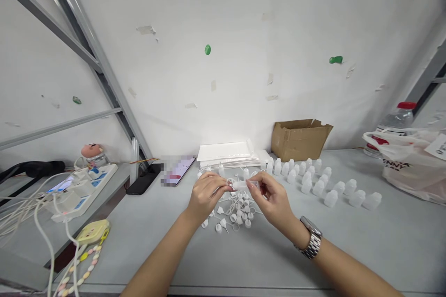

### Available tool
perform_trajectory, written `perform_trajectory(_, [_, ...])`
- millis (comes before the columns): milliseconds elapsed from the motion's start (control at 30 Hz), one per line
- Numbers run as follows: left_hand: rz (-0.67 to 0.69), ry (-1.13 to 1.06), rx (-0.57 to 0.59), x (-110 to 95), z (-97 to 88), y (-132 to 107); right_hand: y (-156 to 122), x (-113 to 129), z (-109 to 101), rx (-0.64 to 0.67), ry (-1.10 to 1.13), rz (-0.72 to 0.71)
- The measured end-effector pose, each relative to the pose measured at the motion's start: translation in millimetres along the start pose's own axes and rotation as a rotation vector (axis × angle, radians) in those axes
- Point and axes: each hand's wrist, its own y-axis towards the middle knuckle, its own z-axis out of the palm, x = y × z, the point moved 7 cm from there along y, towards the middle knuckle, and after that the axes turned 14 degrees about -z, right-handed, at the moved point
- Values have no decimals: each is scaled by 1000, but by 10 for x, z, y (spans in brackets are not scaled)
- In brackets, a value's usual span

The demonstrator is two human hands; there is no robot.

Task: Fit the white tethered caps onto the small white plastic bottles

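Note:
A small translucent white bottle (241,185) lies sideways between my two hands above the middle of the table. My right hand (272,194), with a metal watch on its wrist, is closed around the bottle's right end. The fingers of my left hand (209,195) pinch a white cap (231,184) with a loop strap at the bottle's left end. How far the cap sits on the bottle is hidden by the fingers. Below the hands lies a loose pile of white caps (239,213) with ring straps. Several similar white bottles (306,183) stand in rows to the right.
A brown cardboard box (300,141) and a stack of white trays (228,152) stand against the wall. Two phones, one a black phone (143,179), lie at left, near a power strip (88,192) with cables. A plastic bag (414,167) sits at far right.

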Motion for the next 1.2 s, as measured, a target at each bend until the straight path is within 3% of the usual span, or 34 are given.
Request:
perform_trajectory(133, [-31, 13, 17, 63, 44, -13, -5, -27, 40, 39, -15, 34])
perform_trajectory(333, [-303, -46, 65, 187, 83, 7, 32, -241, 13, -47, 147, 285])
perform_trajectory(433, [-361, -29, 96, 208, 115, -4, 44, -290, 2, -74, 181, 341])
perform_trajectory(667, [-260, 90, 86, 190, 152, -29, 11, -281, -6, -71, 121, 306])
perform_trajectory(967, [-133, 222, 89, 103, 189, -63, 15, -118, 58, 55, -131, 102])
perform_trajectory(1200, [-132, 215, 107, 93, 212, -66, -23, -97, 95, 61, -168, 67])
